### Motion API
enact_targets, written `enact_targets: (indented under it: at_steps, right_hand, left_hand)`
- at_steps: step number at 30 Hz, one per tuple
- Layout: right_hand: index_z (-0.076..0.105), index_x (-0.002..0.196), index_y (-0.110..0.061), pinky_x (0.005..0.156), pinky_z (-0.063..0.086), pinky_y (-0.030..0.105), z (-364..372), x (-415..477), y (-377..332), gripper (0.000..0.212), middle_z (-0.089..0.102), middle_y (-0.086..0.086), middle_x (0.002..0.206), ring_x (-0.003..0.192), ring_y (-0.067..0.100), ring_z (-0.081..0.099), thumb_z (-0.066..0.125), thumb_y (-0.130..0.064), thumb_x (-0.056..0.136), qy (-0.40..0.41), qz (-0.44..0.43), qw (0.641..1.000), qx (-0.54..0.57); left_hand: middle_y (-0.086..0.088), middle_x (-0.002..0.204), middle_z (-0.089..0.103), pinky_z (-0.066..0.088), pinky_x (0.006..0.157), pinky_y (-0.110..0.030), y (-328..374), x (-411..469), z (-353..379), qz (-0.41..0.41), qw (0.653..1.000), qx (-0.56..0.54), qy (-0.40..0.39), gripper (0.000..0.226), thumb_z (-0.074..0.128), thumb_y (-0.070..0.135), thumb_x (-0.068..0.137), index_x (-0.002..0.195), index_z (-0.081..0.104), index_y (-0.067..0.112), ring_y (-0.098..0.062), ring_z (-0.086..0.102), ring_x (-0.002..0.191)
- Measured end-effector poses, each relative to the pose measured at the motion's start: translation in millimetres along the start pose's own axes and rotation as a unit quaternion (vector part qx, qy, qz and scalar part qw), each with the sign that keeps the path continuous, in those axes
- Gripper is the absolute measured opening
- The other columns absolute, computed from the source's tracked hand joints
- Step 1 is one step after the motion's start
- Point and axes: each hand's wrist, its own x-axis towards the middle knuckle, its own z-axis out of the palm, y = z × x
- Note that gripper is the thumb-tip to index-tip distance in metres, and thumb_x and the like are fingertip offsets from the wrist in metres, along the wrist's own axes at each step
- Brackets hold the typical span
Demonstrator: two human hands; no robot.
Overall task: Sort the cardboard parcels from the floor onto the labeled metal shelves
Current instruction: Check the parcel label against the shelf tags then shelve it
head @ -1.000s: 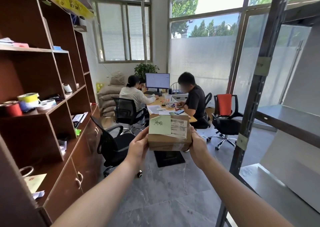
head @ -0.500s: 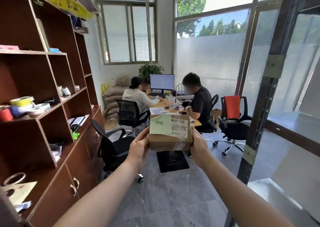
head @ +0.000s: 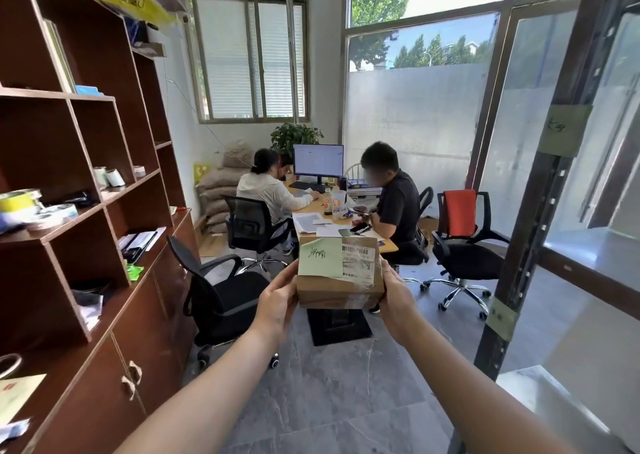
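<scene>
Between both hands (head: pixel 277 306), cardboard parcel (head: pixel 341 273)

Taped cardboard parcel (head: pixel 341 277) held level, green note on top.

Landmark: light wooden table (head: pixel 313 211). On it, black flat computer monitor (head: pixel 318 165), loose white papers (head: pixel 306 221). Two seated people, one at each long side. Empty black mesh office chair (head: pixel 221 289) near its front left corner. Black chair with orange cloth over backrest (head: pixel 460 212) to its right. Green potted plant (head: pixel 294 136) behind.
</scene>
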Motion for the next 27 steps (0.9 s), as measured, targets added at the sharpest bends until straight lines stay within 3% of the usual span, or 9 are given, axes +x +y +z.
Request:
enact_targets:
  at_steps: [4, 8, 13, 16, 18, 23, 27]
  right_hand:
    - [0.057, 0.138, -0.021, 0.066, 0.058, 0.026, 9, 13, -1, 0.038, 0.069, 0.006, 0.126, 0.098, 0.016, 0.071, 0.037, -0.031, 0.107, 0.007, -0.008, 1.000, 0.014]
    - [0.059, 0.135, -0.022, 0.070, 0.056, 0.029, 25, 30, 0, 0.036, 0.074, 0.000, 0.112, 0.091, 0.013, 0.073, 0.039, -0.031, 0.106, 0.022, -0.017, 0.999, 0.019]
    - [0.059, 0.135, -0.024, 0.085, 0.056, 0.039, 49, 53, 8, 0.036, 0.071, 0.004, 0.122, 0.107, 0.021, 0.069, 0.041, -0.033, 0.106, 0.029, -0.014, 0.999, 0.017]
    - [0.057, 0.138, -0.023, 0.092, 0.054, 0.040, 63, 67, 13, 0.038, 0.068, 0.004, 0.128, 0.112, 0.021, 0.067, 0.041, -0.034, 0.105, 0.028, -0.023, 0.999, 0.007]
    - [0.057, 0.138, -0.024, 0.091, 0.054, 0.039, 74, 76, 15, 0.038, 0.068, 0.004, 0.128, 0.112, 0.020, 0.066, 0.040, -0.034, 0.105, 0.033, -0.027, 0.999, 0.004]
    - [0.056, 0.139, -0.024, 0.077, 0.054, 0.029, 97, 98, 25, 0.039, 0.068, 0.002, 0.128, 0.109, 0.017, 0.068, 0.039, -0.035, 0.106, 0.057, -0.035, 0.998, -0.006]
    - [0.056, 0.139, -0.024, 0.067, 0.054, 0.021, 112, 112, 33, 0.039, 0.070, -0.001, 0.122, 0.100, 0.010, 0.069, 0.038, -0.035, 0.106, 0.067, -0.045, 0.997, -0.002]
  left_hand:
    - [-0.011, 0.124, 0.072, 0.055, 0.079, -0.025, 2, 17, -5, -0.003, 1.000, -0.006, -0.002, 0.039, 0.052, 0.003, 0.099, 0.135, 0.062, 0.016, -0.025, 0.066, 0.117]
    - [-0.010, 0.122, 0.073, 0.056, 0.074, -0.022, 11, 37, -15, 0.001, 1.000, -0.002, -0.008, 0.039, 0.052, 0.002, 0.099, 0.134, 0.063, 0.014, -0.023, 0.068, 0.112]
    - [-0.014, 0.120, 0.071, 0.051, 0.056, -0.016, 23, 63, -34, 0.001, 1.000, 0.003, -0.011, 0.038, 0.051, 0.001, 0.099, 0.132, 0.065, 0.014, -0.013, 0.071, 0.080]
    - [-0.013, 0.124, 0.071, 0.053, 0.080, -0.026, 28, 82, -47, 0.001, 1.000, -0.005, -0.013, 0.038, 0.053, 0.002, 0.098, 0.132, 0.065, 0.014, -0.027, 0.068, 0.111]
    - [-0.011, 0.123, 0.072, 0.053, 0.084, -0.028, 32, 96, -56, 0.002, 1.000, -0.004, -0.013, 0.038, 0.053, 0.001, 0.098, 0.132, 0.065, 0.014, -0.028, 0.064, 0.120]
    - [-0.009, 0.122, 0.073, 0.056, 0.072, -0.023, 44, 126, -75, -0.006, 0.999, 0.010, -0.036, 0.038, 0.051, 0.003, 0.099, 0.132, 0.065, 0.016, -0.024, 0.067, 0.112]
    - [-0.010, 0.123, 0.072, 0.056, 0.074, -0.023, 48, 150, -92, -0.020, 0.998, 0.008, -0.053, 0.037, 0.050, 0.002, 0.100, 0.131, 0.065, 0.016, -0.024, 0.067, 0.113]
